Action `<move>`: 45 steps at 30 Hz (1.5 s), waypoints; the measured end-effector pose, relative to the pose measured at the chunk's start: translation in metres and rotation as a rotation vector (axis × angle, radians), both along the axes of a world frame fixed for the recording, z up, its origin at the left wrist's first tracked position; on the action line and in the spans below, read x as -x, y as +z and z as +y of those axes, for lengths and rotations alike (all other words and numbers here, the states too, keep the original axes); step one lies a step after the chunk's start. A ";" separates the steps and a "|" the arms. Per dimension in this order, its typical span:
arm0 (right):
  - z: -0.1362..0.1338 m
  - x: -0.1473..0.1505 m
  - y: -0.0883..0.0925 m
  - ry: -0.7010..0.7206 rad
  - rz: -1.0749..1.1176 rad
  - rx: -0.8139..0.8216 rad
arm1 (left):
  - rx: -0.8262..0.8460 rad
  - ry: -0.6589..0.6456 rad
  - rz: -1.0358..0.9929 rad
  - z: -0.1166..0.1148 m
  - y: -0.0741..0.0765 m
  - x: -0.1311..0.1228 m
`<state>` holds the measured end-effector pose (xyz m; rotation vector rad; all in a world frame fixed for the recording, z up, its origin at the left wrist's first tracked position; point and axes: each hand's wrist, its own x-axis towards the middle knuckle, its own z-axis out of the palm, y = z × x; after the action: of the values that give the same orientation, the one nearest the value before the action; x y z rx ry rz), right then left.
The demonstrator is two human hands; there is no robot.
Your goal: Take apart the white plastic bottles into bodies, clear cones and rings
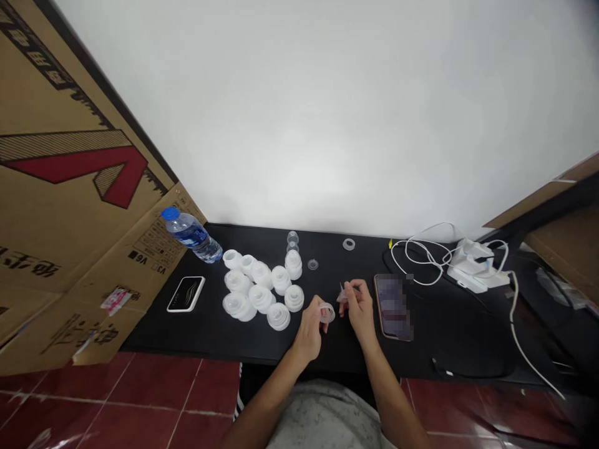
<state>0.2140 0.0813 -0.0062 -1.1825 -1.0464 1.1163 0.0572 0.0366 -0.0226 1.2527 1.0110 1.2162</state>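
Near the front of the black table, my left hand (309, 330) is closed on a translucent plastic ring (327, 313), its opening tilted up toward me. Just to the right, my right hand (358, 305) pinches a small translucent piece (344, 295) between thumb and fingers; its exact kind is unclear. The two held parts are apart. Left of my hands stand several white round plastic parts (261, 298), some with stepped tops like bottle collars. Behind them are clear dome-shaped caps (292, 238). A small clear disc (313, 264) and a flat translucent ring (349, 244) lie farther back.
A phone (393, 307) lies right of my right hand. White cables (423, 265) and a white adapter (470, 268) occupy the table's right side. At left are a water bottle (194, 236), a black-and-white device (186, 294) and a large cardboard box (93, 187). A white wall (327, 125) rises behind.
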 end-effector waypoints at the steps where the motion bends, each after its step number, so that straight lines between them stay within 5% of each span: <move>1: -0.005 -0.001 0.000 -0.006 -0.011 0.003 | 0.006 0.008 -0.002 0.000 0.001 0.000; 10: -0.006 -0.006 -0.005 0.028 0.162 -0.025 | 0.071 0.179 -0.036 0.011 0.001 -0.008; 22: -0.014 -0.002 -0.004 0.066 -0.299 -0.297 | 0.062 0.229 0.043 0.011 0.001 -0.006; 32: -0.013 0.005 -0.014 0.026 -0.189 -0.147 | 0.015 0.005 0.155 0.004 0.007 -0.003; 45: -0.012 0.001 -0.005 0.086 -0.265 -0.083 | -0.032 -0.051 0.314 0.005 0.008 0.000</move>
<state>0.2128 0.0694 -0.0109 -1.2511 -1.3449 0.9885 0.0571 0.0420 -0.0149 1.5171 1.1805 1.0185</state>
